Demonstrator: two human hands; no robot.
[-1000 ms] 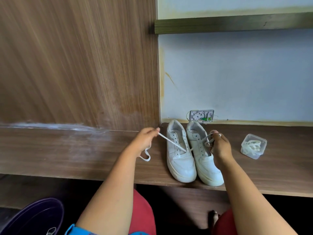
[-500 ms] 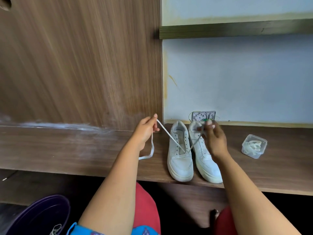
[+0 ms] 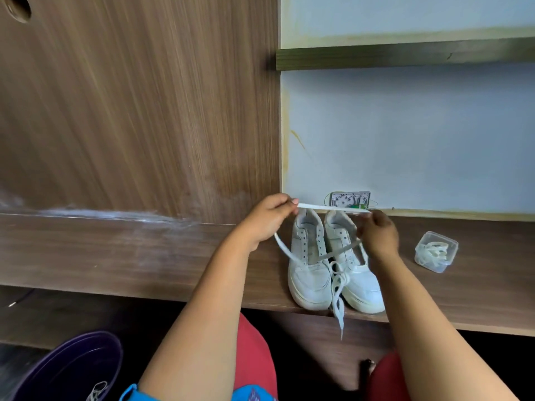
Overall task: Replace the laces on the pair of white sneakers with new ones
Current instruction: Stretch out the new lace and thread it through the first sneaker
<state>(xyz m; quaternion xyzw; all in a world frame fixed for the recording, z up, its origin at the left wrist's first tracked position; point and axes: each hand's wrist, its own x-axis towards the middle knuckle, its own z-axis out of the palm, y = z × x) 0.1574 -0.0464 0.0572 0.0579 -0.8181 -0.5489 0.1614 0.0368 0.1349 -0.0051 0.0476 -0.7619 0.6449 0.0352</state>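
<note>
Wood shelf point(image 3: 144, 256): brown grained ledge bearing the white sneakers point(image 3: 311, 256).
Left hand point(image 3: 267, 217): fingers pinched on a flat white lace point(image 3: 330, 207).
Right hand point(image 3: 377, 235): fingers curled, gripping the lace's other end above the sneakers.
Clear box point(image 3: 436, 251): square plastic, right of the right hand, holding coiled laces.
Purple basin point(image 3: 66, 369): round, below the shelf.

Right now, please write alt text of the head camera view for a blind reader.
Both hands, left hand and right hand, pinch a white lace stretched over two white sneakers on a wooden shelf. A clear box of laces sits to the right.
</note>
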